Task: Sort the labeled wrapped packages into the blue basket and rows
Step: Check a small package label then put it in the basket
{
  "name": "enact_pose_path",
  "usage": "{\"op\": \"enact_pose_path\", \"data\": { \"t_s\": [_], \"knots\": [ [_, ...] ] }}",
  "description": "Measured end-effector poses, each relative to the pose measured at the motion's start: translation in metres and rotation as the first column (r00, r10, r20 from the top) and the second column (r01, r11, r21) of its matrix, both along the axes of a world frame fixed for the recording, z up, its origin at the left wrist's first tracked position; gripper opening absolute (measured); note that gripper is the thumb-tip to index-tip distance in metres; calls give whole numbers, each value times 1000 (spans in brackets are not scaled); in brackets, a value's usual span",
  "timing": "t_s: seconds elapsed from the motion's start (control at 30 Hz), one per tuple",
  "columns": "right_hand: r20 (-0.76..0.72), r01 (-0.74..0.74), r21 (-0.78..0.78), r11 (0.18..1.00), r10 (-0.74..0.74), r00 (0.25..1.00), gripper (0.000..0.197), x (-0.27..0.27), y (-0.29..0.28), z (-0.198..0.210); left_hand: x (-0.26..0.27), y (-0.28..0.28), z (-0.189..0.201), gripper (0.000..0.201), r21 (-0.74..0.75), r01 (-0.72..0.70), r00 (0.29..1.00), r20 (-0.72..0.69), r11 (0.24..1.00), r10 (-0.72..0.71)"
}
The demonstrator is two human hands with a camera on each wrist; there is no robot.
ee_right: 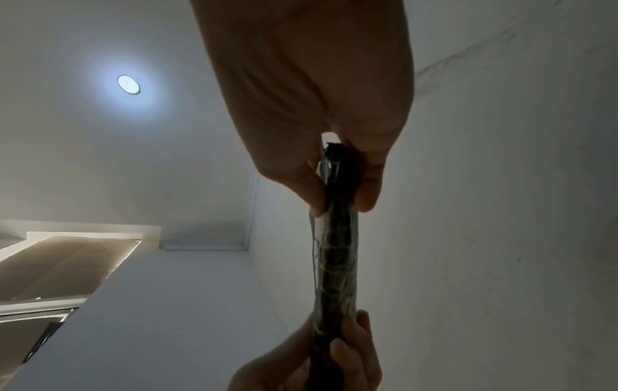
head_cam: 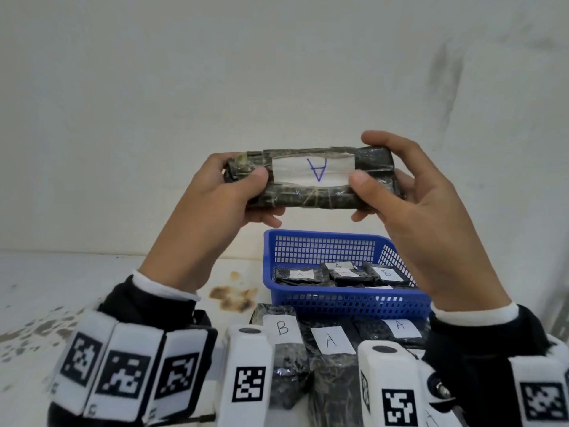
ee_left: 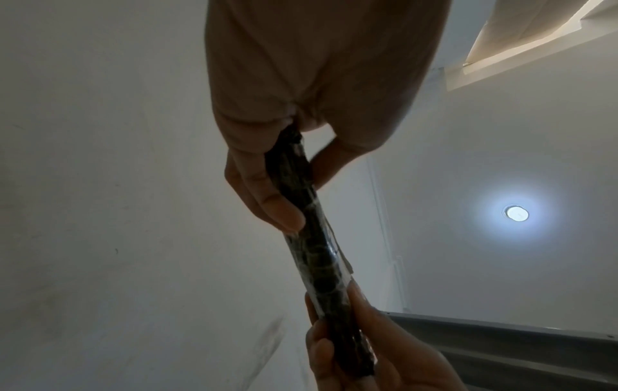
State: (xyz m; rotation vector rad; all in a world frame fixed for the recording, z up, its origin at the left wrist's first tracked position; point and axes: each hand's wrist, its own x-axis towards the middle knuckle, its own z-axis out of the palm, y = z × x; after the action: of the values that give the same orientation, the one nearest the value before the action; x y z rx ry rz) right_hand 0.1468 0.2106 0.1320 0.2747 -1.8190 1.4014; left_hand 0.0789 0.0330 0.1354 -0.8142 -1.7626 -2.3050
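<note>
The wrapped package [head_cam: 308, 180], dark and taped, is held up in the middle of the frame, its long axis running left to right and its white label [head_cam: 314, 170] facing the person, the blue "A" upside down. The left hand [head_cam: 228, 192] pinches its left end, thumb on the front; the right hand [head_cam: 409, 192] clasps the right end likewise, so neither is nearer. The blue basket [head_cam: 338, 300] sits directly below and a little right on the desk [head_cam: 92, 282], already holding smaller packets marked A and B. In the lower frame, three packages marked B [head_cam: 281, 328], A [head_cam: 331, 340] and A [head_cam: 400, 326] lie in a row before the basket. I'd guess a straight lowering is all that's needed.
</note>
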Motion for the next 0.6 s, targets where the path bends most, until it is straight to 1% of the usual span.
{"op": "enact_pose_path", "data": {
  "t_s": [0.1, 0.23, 0.33, 0.43, 0.53, 0.6],
  "knots": [
    [7, -65, -39, 997, 65, 998, 19, 2, 1, 2, -2, -2, 1, 22, 53, 5, 1000, 10, 999, -6],
    [3, -49, -48, 998, 49, 999, 8, 2, 1, 2, -2, 0, 0, 17, 62, 5, 1000, -1, 998, -5],
    [-3, -56, -46, 997, 56, 998, 2, 3, 0, 2, -1, 3, -1, 20, 44, -36, 999, -17, 998, 36],
    [-7, -63, -25, 998, 63, 998, 11, 4, -2, 2, 0, 4, -2, 26, 21, -83, 996, -41, 996, 84],
    [-12, -55, 1, 998, 55, 998, 11, 5, -3, 2, 1, 6, -3, 45, -14, -107, 993, -57, 994, 106],
    [0, -43, 30, 999, 43, 999, 19, 6, -4, 1, 2, 5, -3, 51, -16, -108, 992, -64, 994, 107]
  ]
}}
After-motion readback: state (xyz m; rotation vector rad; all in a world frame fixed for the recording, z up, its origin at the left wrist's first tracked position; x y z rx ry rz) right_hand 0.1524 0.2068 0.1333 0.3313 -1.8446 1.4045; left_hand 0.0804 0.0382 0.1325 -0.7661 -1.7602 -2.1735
